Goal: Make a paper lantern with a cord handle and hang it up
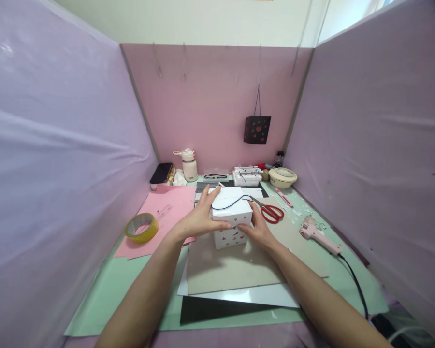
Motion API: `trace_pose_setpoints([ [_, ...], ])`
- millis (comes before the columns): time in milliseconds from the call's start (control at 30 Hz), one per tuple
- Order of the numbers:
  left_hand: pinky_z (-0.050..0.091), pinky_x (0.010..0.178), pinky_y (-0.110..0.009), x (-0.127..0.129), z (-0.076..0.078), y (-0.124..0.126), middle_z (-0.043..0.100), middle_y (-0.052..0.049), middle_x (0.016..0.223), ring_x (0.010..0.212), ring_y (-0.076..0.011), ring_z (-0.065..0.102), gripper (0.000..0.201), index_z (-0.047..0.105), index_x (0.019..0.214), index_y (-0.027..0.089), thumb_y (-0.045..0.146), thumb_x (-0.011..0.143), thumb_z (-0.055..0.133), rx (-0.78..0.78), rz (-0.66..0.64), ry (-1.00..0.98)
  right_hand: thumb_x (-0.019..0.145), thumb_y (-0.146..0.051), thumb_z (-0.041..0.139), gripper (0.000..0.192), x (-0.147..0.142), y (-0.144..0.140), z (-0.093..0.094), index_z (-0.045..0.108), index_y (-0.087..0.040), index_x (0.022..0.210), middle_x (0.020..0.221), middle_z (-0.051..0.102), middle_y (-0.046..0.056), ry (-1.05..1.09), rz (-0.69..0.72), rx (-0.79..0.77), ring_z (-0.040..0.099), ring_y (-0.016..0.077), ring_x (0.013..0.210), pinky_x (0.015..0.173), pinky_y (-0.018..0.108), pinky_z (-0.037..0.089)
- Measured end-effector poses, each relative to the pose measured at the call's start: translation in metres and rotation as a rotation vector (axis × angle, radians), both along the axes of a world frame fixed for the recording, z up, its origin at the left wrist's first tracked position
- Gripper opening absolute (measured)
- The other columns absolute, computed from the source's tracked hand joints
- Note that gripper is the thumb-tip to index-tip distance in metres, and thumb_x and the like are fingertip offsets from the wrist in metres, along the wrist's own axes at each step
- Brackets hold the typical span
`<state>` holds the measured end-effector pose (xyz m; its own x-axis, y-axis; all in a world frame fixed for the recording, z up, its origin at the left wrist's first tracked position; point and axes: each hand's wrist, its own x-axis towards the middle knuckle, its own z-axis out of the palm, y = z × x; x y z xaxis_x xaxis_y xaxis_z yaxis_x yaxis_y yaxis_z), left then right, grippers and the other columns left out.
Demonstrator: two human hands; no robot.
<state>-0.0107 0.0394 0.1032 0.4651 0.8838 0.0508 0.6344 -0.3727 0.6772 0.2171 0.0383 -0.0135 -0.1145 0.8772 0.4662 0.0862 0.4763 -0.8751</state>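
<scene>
Left hand and right hand were part-open, curved around a white box that stood upright between them on a grey board, near the middle of the bench. These hands had hold of its two sides, both thumbs across the front.

At the far left, a black phone lay at the back. Pink paper bore a small dark outlined marking, too small to read. A yellow tape roll rested on that paper, the print inside its core illegible. Next came a cream flask with a tiny mark low on its body, also unreadable.

At the centre, the box showed small stars and other shapes on its front rather than lettering, and a dark cord trailed over its top. Under the board, a white sheet and a black sheet stuck out.

Further right hung a black box decorated with a red heart. Below it were red-handled scissors, a pink cutter and a cream bowl. Rightmost lay a pale pink glue gun; no brand could be made out on it.
</scene>
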Motion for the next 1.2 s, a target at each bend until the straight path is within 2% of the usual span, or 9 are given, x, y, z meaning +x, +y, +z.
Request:
trace_pose_setpoints([
  [167,0.018,0.118,-0.058,-0.005,0.001,0.000,-0.018,-0.010,0.163,0.149,-0.0412,-0.001,0.123,0.009,0.157,0.031,0.067,0.061,0.078,0.006,-0.029,0.002,0.074,-0.063,0.072,0.085,0.010,0.004,0.006,0.036,-0.029,0.142,0.146,0.041,0.013,0.061,0.060,0.052,0.042,0.0322,0.135,0.110,0.049,0.038],
  [333,0.014,0.119,-0.057,-0.013,0.003,0.004,-0.015,-0.008,0.164,0.150,-0.0370,-0.005,0.130,-0.004,0.156,0.034,0.063,0.061,0.080,0.016,-0.087,-0.013,0.088,-0.055,0.059,0.052,0.032,0.016,0.045,0.047,-0.031,0.133,0.141,0.048,0.010,0.202,-0.116,0.093,0.049,0.0257,0.129,0.108,0.047,0.041],
  [500,0.015,0.120,-0.055,-0.031,0.018,0.003,-0.008,-0.006,0.165,0.151,-0.0359,0.001,0.131,-0.009,0.155,0.033,0.063,0.063,0.079,0.020,-0.107,-0.001,0.090,-0.049,0.058,0.046,0.039,0.018,0.111,0.053,-0.029,0.132,0.135,0.059,0.008,-0.232,0.052,-0.118,0.050,0.0249,0.129,0.109,0.045,0.039],
  [633,0.022,0.119,-0.054,-0.049,0.024,0.003,-0.004,-0.005,0.165,0.150,-0.0362,0.010,0.124,-0.007,0.155,0.034,0.063,0.068,0.076,0.024,-0.129,0.018,0.087,-0.050,0.060,0.049,0.038,0.023,0.141,0.056,-0.029,0.131,0.139,0.057,0.007,-0.531,0.129,-0.267,0.052,0.0270,0.127,0.107,0.042,0.040],
  [700,0.025,0.118,-0.052,-0.056,0.023,0.005,-0.004,-0.004,0.165,0.150,-0.0360,0.013,0.120,-0.007,0.155,0.036,0.062,0.070,0.074,0.031,-0.124,0.020,0.082,-0.050,0.065,0.045,0.039,0.027,0.146,0.064,-0.027,0.120,0.130,0.063,0.006,-0.643,0.098,-0.286,0.057,0.0286,0.118,0.100,0.040,0.044],
  [800,0.028,0.117,-0.051,-0.064,0.020,0.008,-0.003,-0.004,0.165,0.150,-0.0358,0.015,0.117,-0.006,0.155,0.036,0.062,0.072,0.073,0.043,-0.118,0.027,0.077,-0.051,0.066,0.032,0.040,0.030,0.152,0.069,-0.023,0.091,0.095,0.071,0.004,-0.746,0.069,-0.326,0.063,0.0238,0.088,0.078,0.034,0.048],
  [900,0.030,0.116,-0.049,-0.065,0.019,0.010,0.001,-0.007,0.165,0.149,-0.0354,0.018,0.118,-0.005,0.156,0.033,0.063,0.072,0.073,0.031,-0.133,0.032,0.076,-0.052,0.065,0.033,0.038,0.023,0.162,0.058,-0.021,0.067,0.064,0.057,-0.002,-0.796,-0.003,-0.354,0.051,0.0144,0.060,0.055,0.028,0.038],
  [1033,0.035,0.112,-0.047,-0.060,0.021,0.009,0.016,-0.010,0.164,0.145,-0.0355,0.029,0.118,0.000,0.157,0.031,0.064,0.070,0.073,-0.033,-0.167,0.048,0.080,-0.051,0.062,0.031,0.028,0.008,0.179,0.056,-0.023,0.068,0.061,0.050,-0.003,-0.696,-0.043,-0.298,0.042,0.0117,0.053,0.049,0.026,0.030],
  [1200,0.036,0.111,-0.047,-0.058,0.022,0.007,0.035,-0.014,0.156,0.143,-0.0342,0.035,0.116,0.006,0.157,0.027,0.062,0.069,0.074,-0.060,-0.099,0.101,0.077,-0.043,0.070,0.021,0.009,0.009,0.192,0.059,-0.025,0.080,0.074,0.063,0.000,-0.234,0.242,-0.277,0.056,0.0164,0.072,0.067,0.030,0.043],
])
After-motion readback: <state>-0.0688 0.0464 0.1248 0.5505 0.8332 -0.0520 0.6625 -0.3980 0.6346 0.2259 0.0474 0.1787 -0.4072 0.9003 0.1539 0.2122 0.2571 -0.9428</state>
